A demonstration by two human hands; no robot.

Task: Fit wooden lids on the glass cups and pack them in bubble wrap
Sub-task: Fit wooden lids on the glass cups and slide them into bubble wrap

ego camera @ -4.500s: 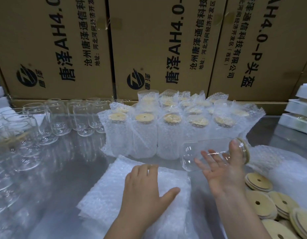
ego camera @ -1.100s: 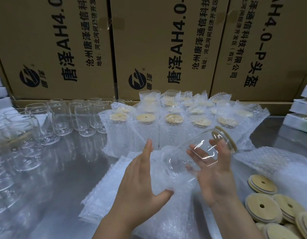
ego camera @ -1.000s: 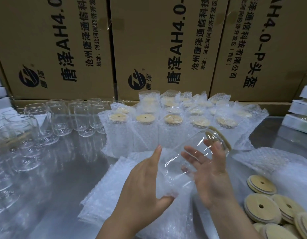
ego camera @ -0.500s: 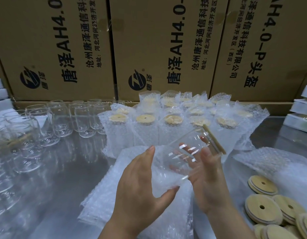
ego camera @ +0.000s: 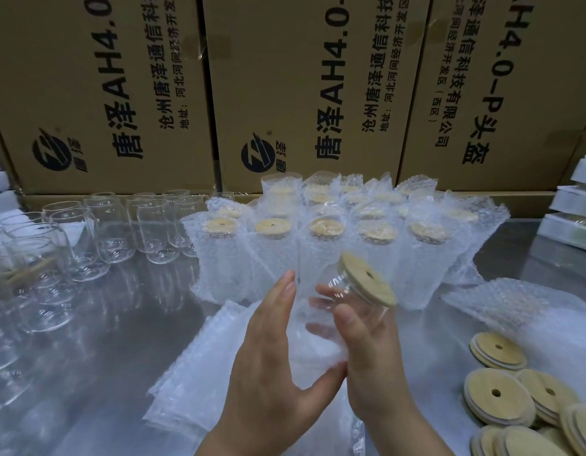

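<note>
Brown boxes (ego camera: 285, 93) with black print wall off the far side of a steel table (ego camera: 120, 340). Over its near middle the right hand (ego camera: 373, 363) grips a clear cup (ego camera: 347, 301). Its thumb lies across the near side and its fingers (ego camera: 318, 292) curl round the far side, showing through the glass. The cup is held clear of the table and tilted, its mouth up and away to the right. A wooden lid (ego camera: 367, 279) with a small hole sits on that mouth. The cup's lower end is inside a bubble-wrap bag (ego camera: 318, 353).

The left hand (ego camera: 271, 357) lies flat against the bag's left side, fingers straight and together. Its thumb is spread under the bag's bottom and almost meets the right palm. Beneath both hands lies a stack of wrap (ego camera: 193, 373).

Just beyond the held cup stand rows of wrapped cups (ego camera: 219, 258), each lidded. Farther out, left of the left hand, stand bare cups (ego camera: 110, 232). Right of the right wrist lie loose lids (ego camera: 495, 394), with more wrap (ego camera: 495, 304) beyond them.
</note>
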